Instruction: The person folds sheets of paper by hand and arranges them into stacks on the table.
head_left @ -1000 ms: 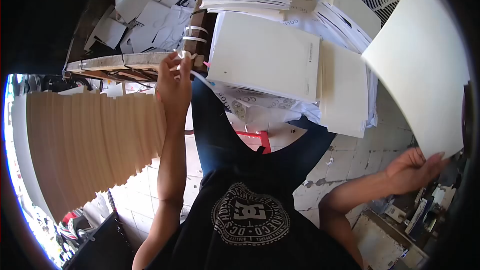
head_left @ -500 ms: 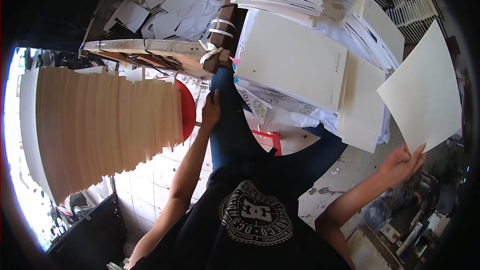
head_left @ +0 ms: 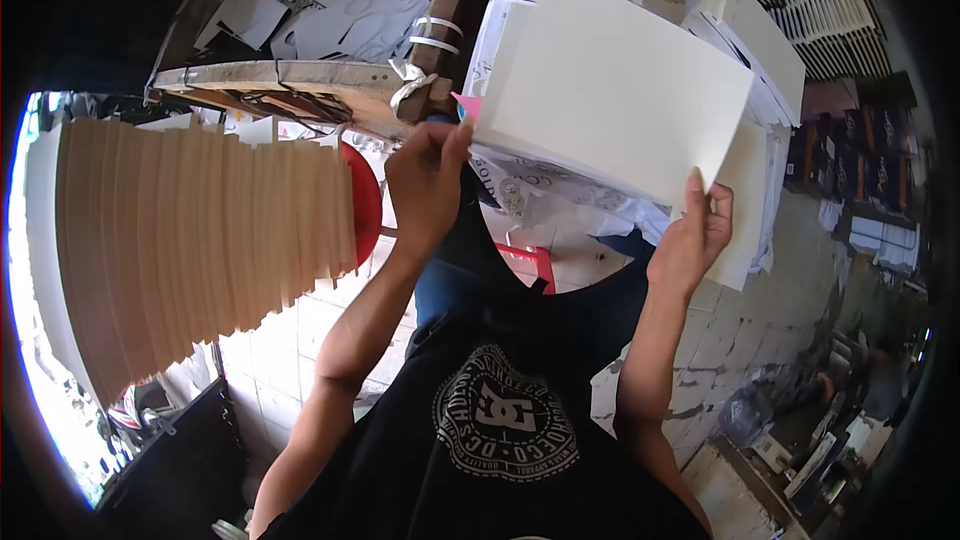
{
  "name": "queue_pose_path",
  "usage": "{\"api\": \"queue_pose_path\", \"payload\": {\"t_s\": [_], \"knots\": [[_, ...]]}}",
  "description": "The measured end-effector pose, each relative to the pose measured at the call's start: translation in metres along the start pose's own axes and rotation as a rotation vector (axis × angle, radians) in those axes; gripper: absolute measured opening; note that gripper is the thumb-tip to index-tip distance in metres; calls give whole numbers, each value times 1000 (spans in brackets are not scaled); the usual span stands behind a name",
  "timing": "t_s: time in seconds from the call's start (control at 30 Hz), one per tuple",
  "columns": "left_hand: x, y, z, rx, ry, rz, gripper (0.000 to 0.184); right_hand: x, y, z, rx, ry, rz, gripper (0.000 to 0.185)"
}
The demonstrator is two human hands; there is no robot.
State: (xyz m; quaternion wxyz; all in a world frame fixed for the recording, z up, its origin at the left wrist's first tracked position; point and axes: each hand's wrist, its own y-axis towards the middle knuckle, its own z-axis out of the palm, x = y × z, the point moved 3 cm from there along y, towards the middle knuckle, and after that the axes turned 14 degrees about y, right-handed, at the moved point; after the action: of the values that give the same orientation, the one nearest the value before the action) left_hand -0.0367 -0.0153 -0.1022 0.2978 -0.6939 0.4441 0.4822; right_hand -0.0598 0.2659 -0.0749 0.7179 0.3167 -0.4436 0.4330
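A red stool (head_left: 366, 205) bears a tall stack of brownish sheets (head_left: 205, 245).

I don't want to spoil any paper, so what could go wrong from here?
The sheet might crease or smudge where the right hand pinches its corner, thumb on top. The tall stack has uneven edges and stands close to the left arm, so a knock could perhaps shift it.

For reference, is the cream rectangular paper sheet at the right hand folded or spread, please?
Spread: the sheet shows one broad face, no visible fold.
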Motion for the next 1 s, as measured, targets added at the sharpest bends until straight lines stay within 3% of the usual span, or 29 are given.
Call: {"api": "queue_pose_path", "payload": {"t_s": [0.07,0.17,0.2,0.3,0.6,0.8,0.9,1.0], "knots": [[-1,-14,1,46,45,-13,19,4,-2,6,24,-41,2,13],[-3,-22,-3,-122,-58,67,17,2,3,-3,56,-60,25,12],[-6,-22,-5,-79,-96,92,11,2,4,-4,67,-62,39,12],[-14,-17,-9,67,47,250,17,2,4,-4,91,-58,64,12],[-22,-6,-14,188,75,117,19,-1,8,-2,120,-91,64,10],[-18,-3,-13,168,4,163,13,-1,9,1,118,-127,65,11],[-14,3,-15,279,-90,24,10,0,9,2,122,-131,56,11],[-16,4,-14,215,-97,-166,27,1,10,1,119,-146,72,11]]}}
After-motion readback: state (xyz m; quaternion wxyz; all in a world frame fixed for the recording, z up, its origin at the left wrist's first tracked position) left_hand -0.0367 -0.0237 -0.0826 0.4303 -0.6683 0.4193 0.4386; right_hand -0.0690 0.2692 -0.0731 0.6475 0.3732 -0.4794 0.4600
